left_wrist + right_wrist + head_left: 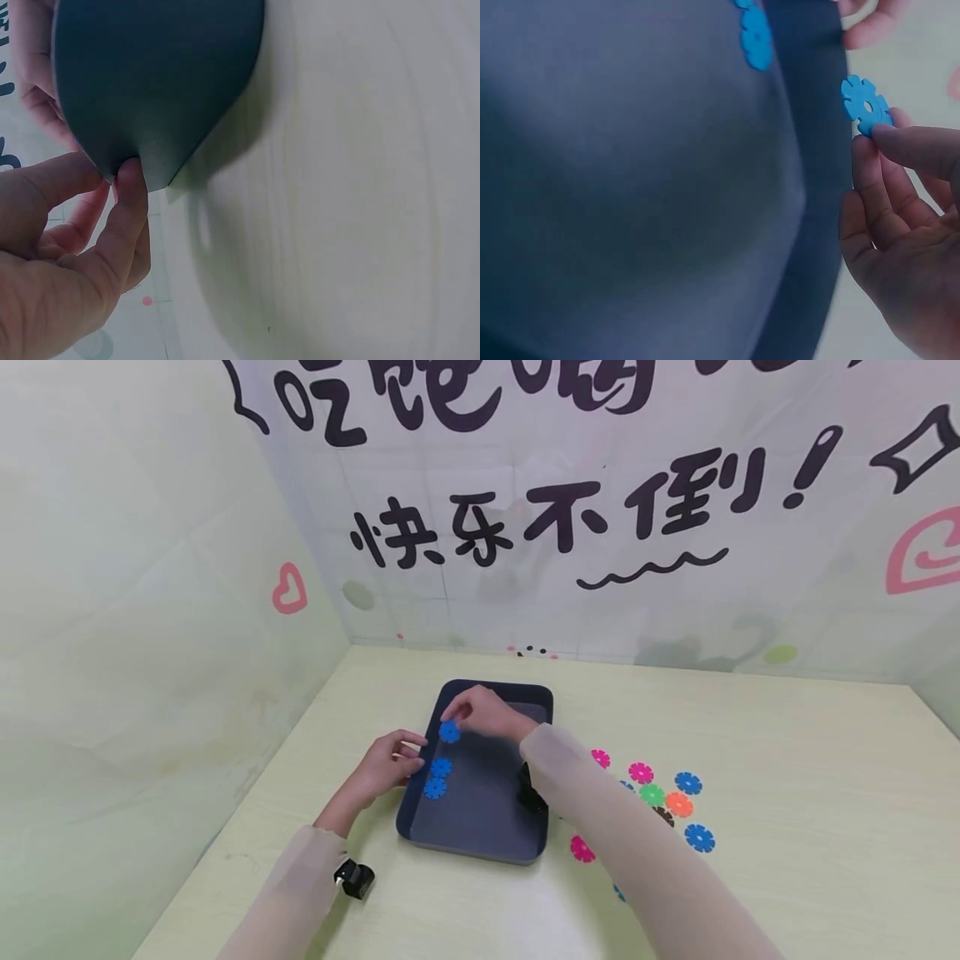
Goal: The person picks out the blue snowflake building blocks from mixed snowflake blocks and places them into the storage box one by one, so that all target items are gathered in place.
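Note:
A dark rectangular tray (480,852) lies on the table. At its left rim is my left hand (382,764); in the left wrist view the thumb and a finger (129,202) pinch the tray's edge. Over the tray's far left part, my right hand (487,712) pinches a blue notched plastic disc (866,105) between thumb and fingers. The right wrist view shows this disc upright beside the rim, with a hole in its middle. Two more blue discs (435,788) sit in a row inside the tray along the left wall.
Right of the tray lie several loose notched discs, among them pink (641,772), green (652,794), orange (679,804) and blue (700,837) ones. My right forearm (622,835) hides part of them. A printed cloth wall (480,610) stands behind the table.

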A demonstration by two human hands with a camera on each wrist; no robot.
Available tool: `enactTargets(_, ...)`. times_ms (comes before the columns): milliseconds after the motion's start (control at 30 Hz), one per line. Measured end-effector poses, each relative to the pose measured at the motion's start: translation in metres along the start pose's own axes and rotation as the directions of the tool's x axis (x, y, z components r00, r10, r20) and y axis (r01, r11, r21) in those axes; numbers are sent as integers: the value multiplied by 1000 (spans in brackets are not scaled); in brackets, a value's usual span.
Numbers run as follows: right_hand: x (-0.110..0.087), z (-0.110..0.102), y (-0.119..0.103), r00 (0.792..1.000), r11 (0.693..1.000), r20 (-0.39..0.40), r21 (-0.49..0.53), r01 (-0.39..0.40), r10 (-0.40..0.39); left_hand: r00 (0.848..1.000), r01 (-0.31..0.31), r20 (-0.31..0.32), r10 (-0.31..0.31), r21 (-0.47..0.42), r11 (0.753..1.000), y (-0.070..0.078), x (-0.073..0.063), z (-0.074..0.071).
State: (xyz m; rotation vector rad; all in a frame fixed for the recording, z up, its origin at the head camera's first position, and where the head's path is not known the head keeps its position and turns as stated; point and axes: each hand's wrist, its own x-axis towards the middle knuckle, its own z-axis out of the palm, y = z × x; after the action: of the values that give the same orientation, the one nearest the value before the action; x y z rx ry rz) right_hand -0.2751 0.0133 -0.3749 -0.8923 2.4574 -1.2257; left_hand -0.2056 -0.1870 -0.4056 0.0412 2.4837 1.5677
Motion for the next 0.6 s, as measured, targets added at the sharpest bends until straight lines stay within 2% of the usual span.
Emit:
enactTargets(300,8,22,14,996,996,-16,18,-89,89,1000,-9,15,9,5,1000,3,-2,0)
enactTargets(600,9,28,17,989,991,-65,-5,-137,136,1000,-15,14,15,16,1000,2,-1,-1)
